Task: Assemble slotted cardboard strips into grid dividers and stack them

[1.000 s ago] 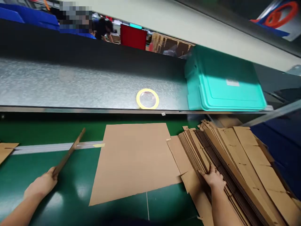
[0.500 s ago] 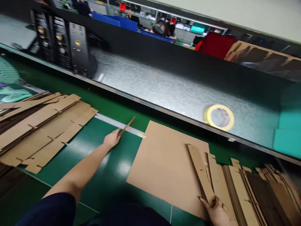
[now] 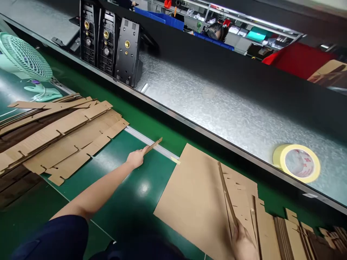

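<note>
My left hand (image 3: 135, 159) is closed on a narrow cardboard strip (image 3: 154, 145), which points up and away over the green bench. Lower right, my right hand (image 3: 243, 242) grips the near end of a second cardboard strip (image 3: 227, 193). This strip stands nearly on edge, above the right part of a large flat cardboard sheet (image 3: 187, 195). Slotted cardboard pieces (image 3: 241, 187) lie just right of it. The fingertips of my right hand are partly hidden.
Slotted cardboard strips (image 3: 73, 133) are piled at left, near a mint-green fan (image 3: 27, 57). More stacked cardboard (image 3: 283, 234) stands at right. On the raised grey shelf (image 3: 206, 104) are a yellow tape roll (image 3: 280, 159) and black units (image 3: 126, 54). A white rail (image 3: 146, 141) crosses the bench.
The view has swung left, so things appear farther right. In my right hand the strip has turned from lying broad-side up to nearly on edge. My left hand still holds its strip.
</note>
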The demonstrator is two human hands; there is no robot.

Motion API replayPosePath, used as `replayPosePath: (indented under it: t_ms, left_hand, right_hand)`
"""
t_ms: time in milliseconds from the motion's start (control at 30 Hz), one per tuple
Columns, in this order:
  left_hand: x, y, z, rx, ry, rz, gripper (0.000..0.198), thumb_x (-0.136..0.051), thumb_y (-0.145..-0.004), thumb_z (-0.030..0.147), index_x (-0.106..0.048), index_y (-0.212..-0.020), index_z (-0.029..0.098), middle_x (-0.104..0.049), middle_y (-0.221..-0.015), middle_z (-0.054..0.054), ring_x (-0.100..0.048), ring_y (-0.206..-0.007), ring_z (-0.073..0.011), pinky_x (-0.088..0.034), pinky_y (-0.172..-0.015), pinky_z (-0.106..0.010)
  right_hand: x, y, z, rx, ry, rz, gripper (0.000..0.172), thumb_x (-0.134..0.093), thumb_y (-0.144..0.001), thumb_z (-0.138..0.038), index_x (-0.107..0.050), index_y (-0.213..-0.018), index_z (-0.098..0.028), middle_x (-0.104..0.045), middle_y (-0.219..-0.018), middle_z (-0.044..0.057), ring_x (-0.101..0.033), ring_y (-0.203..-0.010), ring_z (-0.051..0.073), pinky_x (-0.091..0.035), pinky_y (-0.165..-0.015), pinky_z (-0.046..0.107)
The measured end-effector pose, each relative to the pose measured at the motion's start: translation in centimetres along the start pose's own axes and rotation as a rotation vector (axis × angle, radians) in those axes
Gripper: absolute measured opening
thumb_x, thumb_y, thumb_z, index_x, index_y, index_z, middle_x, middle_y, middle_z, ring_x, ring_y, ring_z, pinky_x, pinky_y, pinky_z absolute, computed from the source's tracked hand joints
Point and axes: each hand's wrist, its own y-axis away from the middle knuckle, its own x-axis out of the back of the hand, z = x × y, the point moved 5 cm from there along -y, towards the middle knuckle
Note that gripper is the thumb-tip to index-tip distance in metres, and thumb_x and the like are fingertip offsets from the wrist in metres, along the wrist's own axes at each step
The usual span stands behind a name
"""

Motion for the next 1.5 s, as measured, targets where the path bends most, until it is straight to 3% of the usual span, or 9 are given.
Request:
replayPosePath:
  t_ms: [200,333,600,900,1033,1167,1300,1367,1500]
  left_hand:
    - [1.2,-3.7,2.7,-0.045,0.065,0.117,0.059,-0.040,-0.088,0.019,-0.024,-0.145,0.023,-0.053,-0.129,-0.012,-0.054,-0.114,-0.0258,-0.047,-0.087,-0.035]
    - [1.0,-6.5,3.9,-0.024,0.088,0.090,0.067,-0.043,-0.085,0.015,-0.019,-0.147,0.021,-0.061,-0.114,-0.013,-0.062,-0.101,-0.0261,-0.048,-0.082,-0.035]
    - [0.6,-6.5,2.8,0.014,0.054,0.081,0.090,-0.047,-0.081,0.012,0.011,-0.148,0.023,-0.066,-0.102,-0.009,-0.064,-0.090,-0.0231,-0.048,-0.073,-0.030]
    - [0.6,-6.8,3.6,-0.017,-0.032,0.066,0.083,-0.048,-0.078,0.005,-0.012,-0.150,0.024,-0.065,-0.108,-0.011,-0.063,-0.100,-0.0238,-0.049,-0.080,-0.031]
    - [0.9,-6.2,3.8,-0.007,-0.061,0.049,0.077,-0.046,-0.082,0.011,-0.012,-0.151,0.021,-0.065,-0.111,-0.015,-0.063,-0.101,-0.0247,-0.048,-0.083,-0.033]
    - [0.6,-6.4,3.6,0.013,-0.096,0.053,0.075,-0.046,-0.083,0.017,-0.014,-0.150,0.021,-0.065,-0.110,-0.015,-0.064,-0.099,-0.0268,-0.048,-0.083,-0.036]
    - [0.4,-6.3,3.7,0.029,-0.099,0.097,0.072,-0.045,-0.084,0.021,-0.016,-0.150,0.020,-0.066,-0.108,-0.015,-0.064,-0.096,-0.0281,-0.048,-0.080,-0.037]
    - [0.4,-6.0,3.8,0.046,-0.101,0.115,0.071,-0.045,-0.086,0.021,-0.016,-0.150,0.019,-0.066,-0.107,-0.014,-0.064,-0.094,-0.0276,-0.048,-0.079,-0.037]
    - [0.4,-6.0,3.9,0.068,-0.110,0.094,0.066,-0.042,-0.089,0.024,-0.016,-0.150,0.018,-0.066,-0.108,-0.015,-0.064,-0.091,-0.0278,-0.048,-0.076,-0.038]
  right_hand:
    - [3.9,-3.5,-18.7,0.415,-0.086,-0.087,0.052,-0.019,-0.094,-0.046,-0.045,-0.131,-0.019,-0.071,-0.090,0.009,-0.066,-0.069,0.026,-0.047,-0.059,0.034]
    - [3.9,-6.2,-26.9,0.589,-0.072,-0.172,0.044,-0.022,-0.096,-0.034,-0.046,-0.130,-0.019,-0.071,-0.096,0.009,-0.067,-0.076,0.023,-0.047,-0.066,0.031]
    - [1.3,-9.2,-29.5,0.601,0.241,-0.210,0.042,-0.025,-0.097,-0.029,-0.046,-0.133,-0.021,-0.071,-0.089,0.007,-0.067,-0.075,0.021,-0.045,-0.063,0.028]
    - [-0.1,-11.0,-30.5,0.500,0.211,-0.075,0.040,-0.029,-0.096,-0.020,-0.050,-0.130,-0.021,-0.066,-0.110,0.013,-0.058,-0.103,0.024,-0.039,-0.087,0.038]
    - [1.1,-9.6,-27.0,0.503,-0.015,0.145,0.043,-0.033,-0.096,-0.036,-0.046,-0.135,-0.021,-0.050,-0.135,0.015,-0.040,-0.127,0.027,-0.032,-0.098,0.044]
    - [2.1,-6.7,-14.4,0.093,-0.084,0.350,0.055,-0.025,-0.094,-0.041,-0.034,-0.142,-0.016,-0.034,-0.147,0.018,-0.029,-0.134,0.030,-0.030,-0.101,0.050]
    - [-0.9,-2.5,-1.5,-0.396,0.033,0.013,0.077,-0.033,-0.086,-0.054,-0.019,-0.148,-0.011,-0.022,-0.152,0.019,-0.023,-0.137,0.033,-0.030,-0.101,0.054]
    - [-2.3,-1.5,1.4,-0.390,0.081,-0.132,0.081,-0.035,-0.085,-0.057,-0.017,-0.148,-0.011,-0.025,-0.151,0.018,-0.023,-0.137,0.031,-0.030,-0.102,0.051]
    - [-2.5,-1.7,4.2,-0.456,0.095,-0.124,0.073,-0.032,-0.089,-0.052,-0.022,-0.147,-0.010,-0.035,-0.145,0.019,-0.031,-0.133,0.032,-0.030,-0.103,0.050]
